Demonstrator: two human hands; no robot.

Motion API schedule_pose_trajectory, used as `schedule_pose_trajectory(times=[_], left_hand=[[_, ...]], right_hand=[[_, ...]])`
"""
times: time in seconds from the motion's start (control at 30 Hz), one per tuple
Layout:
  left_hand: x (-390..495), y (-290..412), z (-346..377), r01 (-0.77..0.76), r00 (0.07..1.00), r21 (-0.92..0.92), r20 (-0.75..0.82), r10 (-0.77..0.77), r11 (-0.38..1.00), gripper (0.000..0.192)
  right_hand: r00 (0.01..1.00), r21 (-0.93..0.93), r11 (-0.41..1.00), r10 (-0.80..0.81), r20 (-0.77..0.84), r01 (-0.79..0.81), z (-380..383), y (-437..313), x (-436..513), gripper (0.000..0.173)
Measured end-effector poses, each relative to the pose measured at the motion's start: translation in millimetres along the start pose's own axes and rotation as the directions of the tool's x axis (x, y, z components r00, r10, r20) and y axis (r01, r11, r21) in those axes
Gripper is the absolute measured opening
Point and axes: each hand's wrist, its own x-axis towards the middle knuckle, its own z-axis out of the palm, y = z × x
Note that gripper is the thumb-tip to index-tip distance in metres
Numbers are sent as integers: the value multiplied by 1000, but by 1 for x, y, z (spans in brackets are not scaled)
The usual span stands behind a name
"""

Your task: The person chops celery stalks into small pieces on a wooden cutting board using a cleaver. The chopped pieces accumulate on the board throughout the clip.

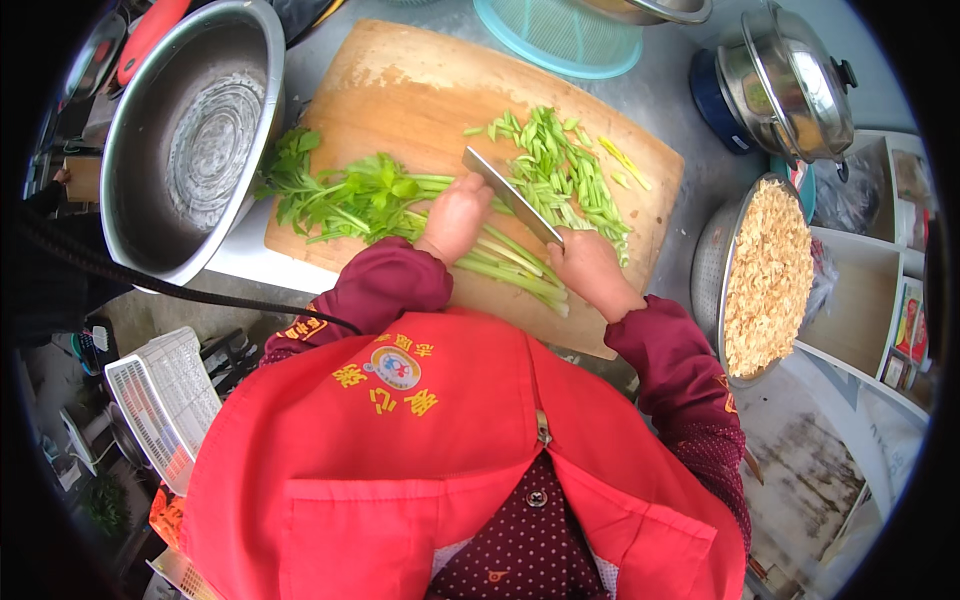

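My right hand (592,262) grips the handle of a cleaver (514,196), its blade angled up and left across the wooden cutting board (405,90). Just left of the blade, my left hand (459,217) presses down on a bunch of celery (375,187). The leafy tops spread toward the board's left edge, and long stalks (517,270) run below the hand toward the lower right. Beyond the blade lies a loose pile of sliced celery (555,165), with a yellowish stalk piece (625,163) beside it. My left fingertips are partly hidden behind the knuckles.
A large metal basin (217,142) stands at the left. At the back sits a turquoise mesh basket (562,37). A lidded steel pot (795,90) stands back right, above a perforated colander (709,270) heaped with pale dried flakes (769,277). Another person's hand (62,176) shows far left.
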Motion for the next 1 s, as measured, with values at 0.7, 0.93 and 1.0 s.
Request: schedule_pose_trajectory(times=[0.7,0.93,1.0], left_hand=[[-8,-23,-30,4,997,38,-72,-1,999,24],[-7,-20,-24,-25,993,141,-109,40,990,18],[-6,-18,-24,-19,992,163,-119,39,986,19]], right_hand=[[994,106,994,37,-102,-26,10,1,-4,18],[997,-1,1000,-32,-72,32,-8,-5,-7,18],[998,-24,999,-35,-46,34,-10,-6,-6,17]])
